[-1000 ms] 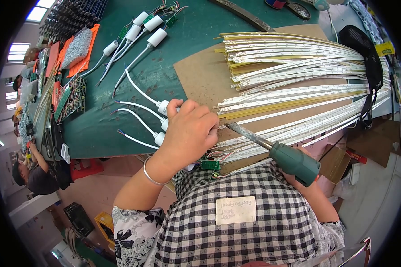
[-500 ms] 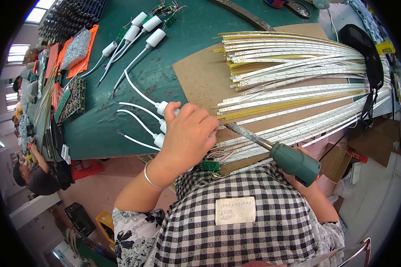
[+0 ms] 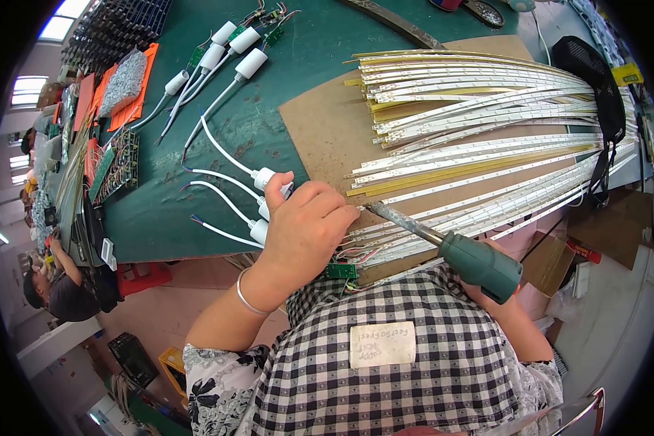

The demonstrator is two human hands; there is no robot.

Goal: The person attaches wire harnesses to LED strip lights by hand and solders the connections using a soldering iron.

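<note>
My left hand [image 3: 309,229] is over the near edge of the brown board, its fingers curled down. Its fingertips reach the ends of the white LED strips [image 3: 443,190], close to the soldering iron tip; what they pinch is hidden. The thumb is beside a white cylindrical end cap with a cable [image 3: 263,177], and more such caps lie under and left of the hand. My right hand [image 3: 495,248], mostly hidden behind the handle, grips a soldering iron [image 3: 479,265] with a dark green handle. A small green circuit board with wires [image 3: 341,271] sits just below my left hand.
The brown board [image 3: 316,142] lies on a green-topped table [image 3: 225,80]. A black mesh cloth [image 3: 596,80] lies across the far ends of the strips. Several capped cables [image 3: 251,64] lie at the upper left, near a stack of circuit boards [image 3: 116,163]. Another person [image 3: 62,283] sits at the left.
My left hand has shifted slightly, with the thumb and fingers a little changed in position. The soldering iron has stayed almost in place.
</note>
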